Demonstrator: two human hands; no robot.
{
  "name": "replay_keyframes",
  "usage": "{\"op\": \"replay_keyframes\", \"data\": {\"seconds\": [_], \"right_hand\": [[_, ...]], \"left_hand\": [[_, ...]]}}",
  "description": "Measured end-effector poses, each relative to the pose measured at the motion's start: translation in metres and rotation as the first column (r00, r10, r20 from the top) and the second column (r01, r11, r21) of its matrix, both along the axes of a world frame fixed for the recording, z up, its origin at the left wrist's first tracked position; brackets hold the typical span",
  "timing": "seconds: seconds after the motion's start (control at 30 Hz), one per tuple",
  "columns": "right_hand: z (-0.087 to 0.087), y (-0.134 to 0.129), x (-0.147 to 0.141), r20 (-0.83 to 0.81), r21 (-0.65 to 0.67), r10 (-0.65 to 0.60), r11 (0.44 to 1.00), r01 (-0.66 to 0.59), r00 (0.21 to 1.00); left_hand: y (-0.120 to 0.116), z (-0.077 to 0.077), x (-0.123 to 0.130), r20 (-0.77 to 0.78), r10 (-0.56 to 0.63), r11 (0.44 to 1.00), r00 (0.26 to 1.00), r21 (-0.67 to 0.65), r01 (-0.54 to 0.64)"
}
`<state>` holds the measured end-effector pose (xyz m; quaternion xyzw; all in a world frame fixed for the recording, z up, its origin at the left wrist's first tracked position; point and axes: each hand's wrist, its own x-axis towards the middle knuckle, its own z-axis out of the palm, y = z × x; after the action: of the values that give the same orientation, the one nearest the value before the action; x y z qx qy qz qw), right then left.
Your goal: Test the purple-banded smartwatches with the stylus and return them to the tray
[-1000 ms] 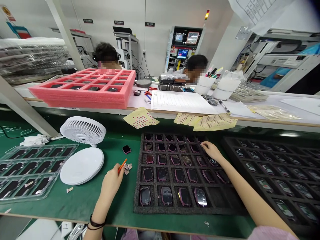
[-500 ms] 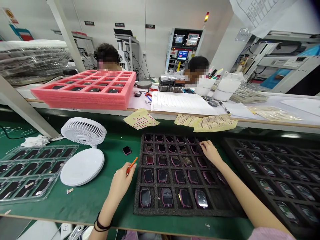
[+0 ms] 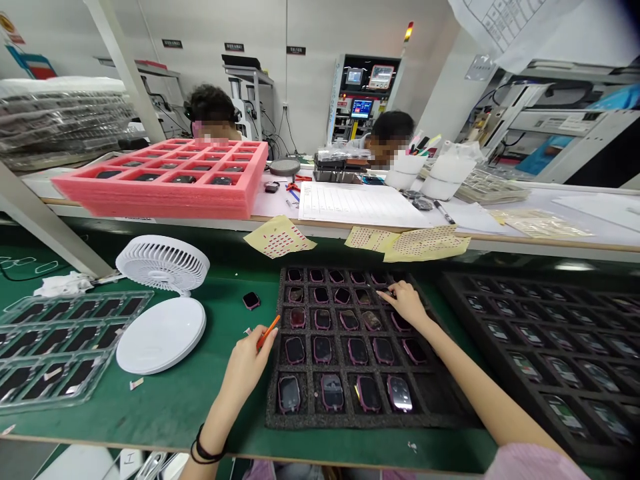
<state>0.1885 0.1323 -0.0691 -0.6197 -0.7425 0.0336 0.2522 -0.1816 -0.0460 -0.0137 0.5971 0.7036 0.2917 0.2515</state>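
Observation:
My left hand (image 3: 250,357) is closed around a slim orange stick-like tool (image 3: 270,331), its tip pointing up and to the right. It is just left of a black foam tray (image 3: 325,421). Rows of dark-faced smartwatches with purple frames, such as one smartwatch (image 3: 323,349), lie in the tray's compartments. Over its upper right part is my right hand (image 3: 407,303), fingers bent and drawn together at a compartment. The hand covers what lies there, so I cannot make out what the fingertips hold. A single smartwatch (image 3: 251,301) lies on the green mat (image 3: 225,413) beyond my left hand.
A white fan (image 3: 163,333) and clear trays (image 3: 65,333) of dark parts are at left. Another black foam tray (image 3: 505,373) lies at right. Above the back, a shelf carries a pink foam tray (image 3: 160,200), papers (image 3: 357,202) and cups. Two people sit beyond.
My right hand has moved left over the tray, from the upper right compartments' edge to over one. My left hand has stayed almost in place with the orange tool.

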Motion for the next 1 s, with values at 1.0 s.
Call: {"op": "replay_keyframes", "data": {"seconds": [1.0], "right_hand": [[0.096, -0.112, -0.156, -0.981, -0.122, -0.193, 0.644, -0.755, -0.006]], "left_hand": [[0.014, 0.03, 0.075, 0.678, -0.322, 0.926, 0.66, 0.083, 0.367]]}}
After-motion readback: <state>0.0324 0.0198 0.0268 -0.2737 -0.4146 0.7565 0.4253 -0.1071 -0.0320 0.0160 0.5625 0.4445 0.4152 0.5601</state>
